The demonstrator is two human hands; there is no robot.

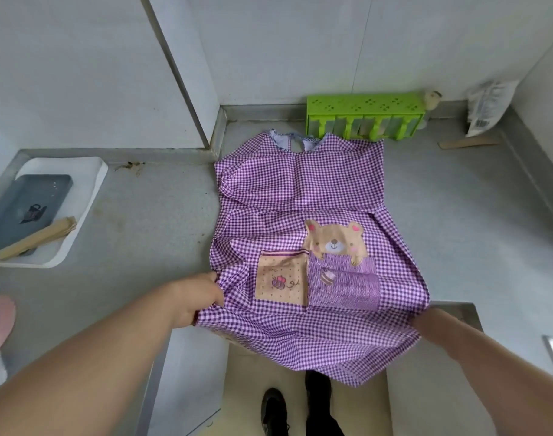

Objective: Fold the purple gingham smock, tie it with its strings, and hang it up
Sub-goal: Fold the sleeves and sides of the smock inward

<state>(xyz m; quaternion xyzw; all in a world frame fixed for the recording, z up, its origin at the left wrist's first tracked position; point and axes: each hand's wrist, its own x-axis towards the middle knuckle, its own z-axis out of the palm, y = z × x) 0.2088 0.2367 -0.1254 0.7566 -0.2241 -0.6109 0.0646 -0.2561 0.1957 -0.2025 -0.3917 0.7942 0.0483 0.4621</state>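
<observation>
Smock position: the purple gingham smock (303,196) lay spread front-up on the grey steel counter (149,215), collar towards the back wall, bear and bee patches facing up.
Smock hem: the lower part hung over the counter's front edge, above the floor gap where two dark shoes (275,410) showed.
Smock upper edge: the collar and right shoulder lay just beside, possibly touching, the green plastic rack (363,116) against the back wall.
Left edge clearance: open counter lay between the smock and the white tray (89,190), which sat well apart at the far left and held a dark flat case and a tan folded paper.
Right edge clearance: bare counter ran from the smock to the raised side wall; a wooden stick (468,142) and a printed packet (485,105) lay near the back right corner, apart from the cloth.
Rear boundary: a wall corner and steel kerb stood close behind the smock's left shoulder.
Left hand: the left hand (195,298) reached in from the lower left, forearm extended, thumb on top, fingers curled under the cloth.
Left grip: it pinched the smock's left side edge, level with the pocket patches.
Right hand: the right forearm came in from the lower right; the right hand (421,322) was almost wholly hidden under the smock's right lower edge.
Right grip: contact with the cloth was evident, but whether the fingers were clasped or flat could not be determined.
</observation>
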